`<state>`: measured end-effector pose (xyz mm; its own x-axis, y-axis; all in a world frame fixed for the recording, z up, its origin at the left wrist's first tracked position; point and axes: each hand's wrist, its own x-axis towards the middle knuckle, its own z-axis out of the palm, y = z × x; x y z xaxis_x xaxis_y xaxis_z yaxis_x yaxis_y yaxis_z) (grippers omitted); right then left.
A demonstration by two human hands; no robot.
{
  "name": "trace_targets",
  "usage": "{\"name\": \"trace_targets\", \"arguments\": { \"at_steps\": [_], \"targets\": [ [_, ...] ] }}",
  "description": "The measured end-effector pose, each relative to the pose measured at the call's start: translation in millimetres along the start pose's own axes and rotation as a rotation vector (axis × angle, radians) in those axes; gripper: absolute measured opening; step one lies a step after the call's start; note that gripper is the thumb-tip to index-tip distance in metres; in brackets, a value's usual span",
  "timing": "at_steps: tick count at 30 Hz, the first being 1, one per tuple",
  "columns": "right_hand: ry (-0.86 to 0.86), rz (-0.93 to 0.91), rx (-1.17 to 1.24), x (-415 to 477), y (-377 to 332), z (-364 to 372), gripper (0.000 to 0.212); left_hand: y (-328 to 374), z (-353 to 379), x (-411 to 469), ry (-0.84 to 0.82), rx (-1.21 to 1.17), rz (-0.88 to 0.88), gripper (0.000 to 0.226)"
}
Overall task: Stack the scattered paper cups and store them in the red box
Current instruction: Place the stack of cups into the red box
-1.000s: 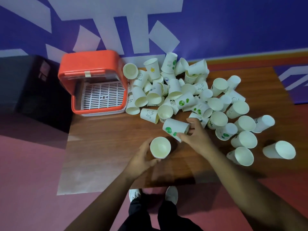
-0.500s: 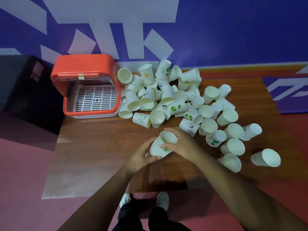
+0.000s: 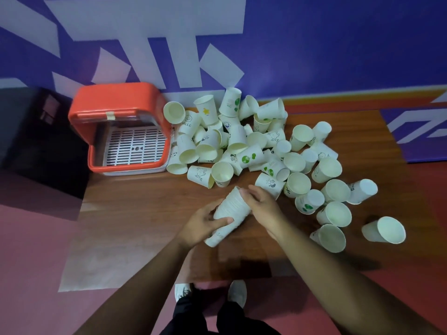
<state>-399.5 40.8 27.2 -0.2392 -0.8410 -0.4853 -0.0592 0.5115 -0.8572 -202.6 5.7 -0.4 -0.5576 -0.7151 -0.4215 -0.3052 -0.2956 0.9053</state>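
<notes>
Dozens of paper cups (image 3: 244, 151) lie tumbled on the desk (image 3: 145, 209) to the right of the red box (image 3: 116, 102), the nearest touching its side. In front of the box and to its right, both hands are clamped on a short nested stack (image 3: 233, 204): the left hand (image 3: 203, 226) wraps its lower part, the right hand (image 3: 263, 206) covers the upper end. Such cups look feather-light, thin-walled and easily crushed, so I would hold the sidewall loosely near the stiffer rolled rim.
</notes>
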Motion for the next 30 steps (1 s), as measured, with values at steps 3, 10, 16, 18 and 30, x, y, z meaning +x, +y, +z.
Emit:
{"name": "trace_targets", "arguments": {
  "at_steps": [3, 10, 16, 18, 30],
  "targets": [
    [-0.053, -0.006, 0.105, 3, -28, 15, 0.081, 22, -18, -13, 0.066, -0.085, 0.035, 0.046],
    [-0.324, 0.008, 0.466, 5, -96, 79, 0.033, 47, -91, -47, 0.231, -0.3, 0.09, 0.051],
    [-0.454, 0.036, 0.258, 17, -127, 156, 0.037, 46, -174, -61, 0.329, -0.374, 0.129, 0.058],
    [-0.476, 0.008, 0.213, 24, -138, 180, 0.036, 41, -205, -63, 0.336, -0.333, 0.151, 0.057],
    [-0.319, -0.166, 0.062, 124, -161, 313, 0.046, -1, -376, -6, 0.38, 0.094, 0.26, 0.065]
  ]
}}
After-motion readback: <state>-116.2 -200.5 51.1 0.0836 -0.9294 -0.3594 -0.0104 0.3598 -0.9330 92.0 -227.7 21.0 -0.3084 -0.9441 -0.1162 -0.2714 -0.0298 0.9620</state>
